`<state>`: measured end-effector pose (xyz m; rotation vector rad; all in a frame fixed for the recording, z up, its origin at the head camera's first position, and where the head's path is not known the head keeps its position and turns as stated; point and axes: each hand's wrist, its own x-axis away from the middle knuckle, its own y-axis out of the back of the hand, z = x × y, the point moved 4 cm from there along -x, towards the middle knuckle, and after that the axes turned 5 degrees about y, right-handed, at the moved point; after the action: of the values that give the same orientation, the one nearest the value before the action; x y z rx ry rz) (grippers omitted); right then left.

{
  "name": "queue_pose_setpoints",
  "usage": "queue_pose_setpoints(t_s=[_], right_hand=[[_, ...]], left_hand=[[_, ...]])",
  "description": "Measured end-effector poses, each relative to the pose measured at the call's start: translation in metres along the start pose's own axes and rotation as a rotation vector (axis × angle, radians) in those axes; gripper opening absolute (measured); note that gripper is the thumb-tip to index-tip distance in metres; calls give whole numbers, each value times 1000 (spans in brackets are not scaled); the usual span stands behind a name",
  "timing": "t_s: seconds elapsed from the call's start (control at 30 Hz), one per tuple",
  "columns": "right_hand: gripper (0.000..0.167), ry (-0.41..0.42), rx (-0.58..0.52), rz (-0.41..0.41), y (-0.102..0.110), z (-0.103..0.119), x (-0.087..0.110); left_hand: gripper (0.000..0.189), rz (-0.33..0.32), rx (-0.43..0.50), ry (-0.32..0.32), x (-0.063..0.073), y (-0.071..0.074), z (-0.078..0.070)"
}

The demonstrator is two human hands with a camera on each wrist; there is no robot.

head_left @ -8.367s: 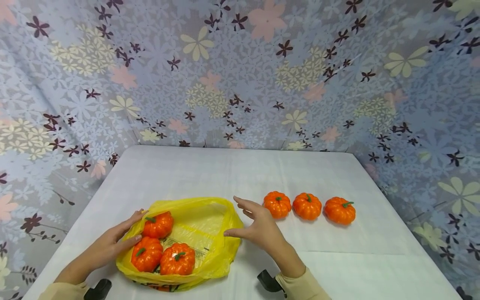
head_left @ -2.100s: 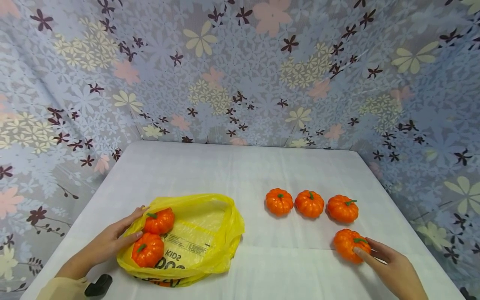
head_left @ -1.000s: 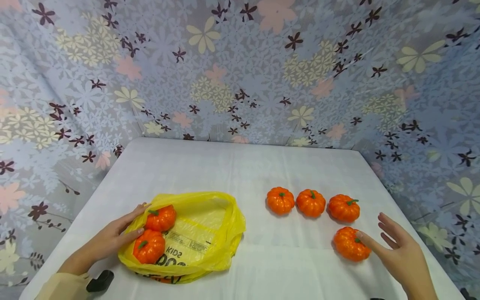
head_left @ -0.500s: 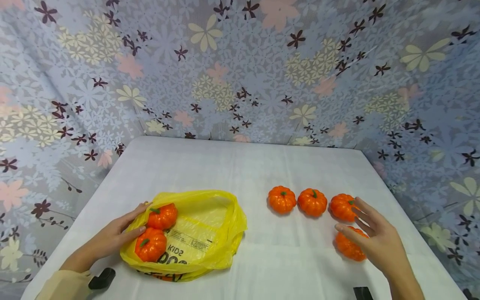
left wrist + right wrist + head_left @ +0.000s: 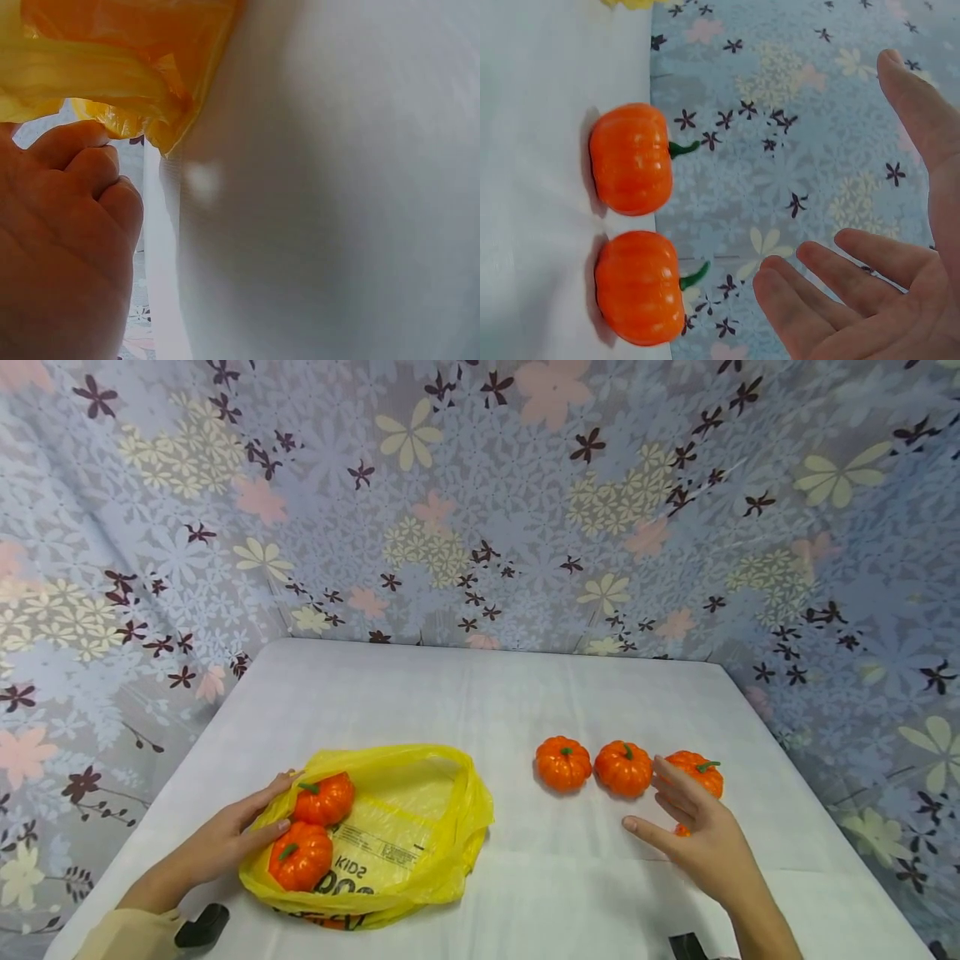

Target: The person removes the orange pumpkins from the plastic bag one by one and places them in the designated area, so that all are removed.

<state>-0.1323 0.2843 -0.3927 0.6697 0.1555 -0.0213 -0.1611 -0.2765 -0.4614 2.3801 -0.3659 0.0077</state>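
My left hand (image 5: 225,842) grips the left rim of a yellow plastic bag (image 5: 438,860), thumb inside and fingers outside. In the left wrist view, curled fingers (image 5: 90,169) meet the bag (image 5: 97,79). Two small orange pumpkins with green stems, a rear pumpkin (image 5: 324,800) and a front pumpkin (image 5: 302,857), lie in the bag's left side. My right hand (image 5: 701,839) hovers over the table, holding nothing, fingers spread. It partly hides the rightmost pumpkin (image 5: 708,772) of a row and nearly covers another pumpkin (image 5: 682,830) in front. The right wrist view shows the hand (image 5: 870,300) apart from two pumpkins.
The row also has a left pumpkin (image 5: 563,764) and a middle pumpkin (image 5: 623,769). All stand on a white-covered table (image 5: 420,693). A floral cloth (image 5: 480,510) hangs behind and along both sides. Black wrist devices show near both hands.
A third pumpkin has left the bag and stands before the row's right end. My right hand let go of it and moved left above the table. The left hand stays on the bag.
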Motion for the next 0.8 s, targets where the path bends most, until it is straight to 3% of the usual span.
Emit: queue_pose_setpoints(t_s=[0.57, 0.8], right_hand=[[89, 129, -163, 87, -45, 15, -6], [90, 105, -189, 131, -67, 23, -11]], left_hand=[[65, 9, 12, -2, -3, -2, 0], [66, 14, 9, 5, -2, -3, 1]])
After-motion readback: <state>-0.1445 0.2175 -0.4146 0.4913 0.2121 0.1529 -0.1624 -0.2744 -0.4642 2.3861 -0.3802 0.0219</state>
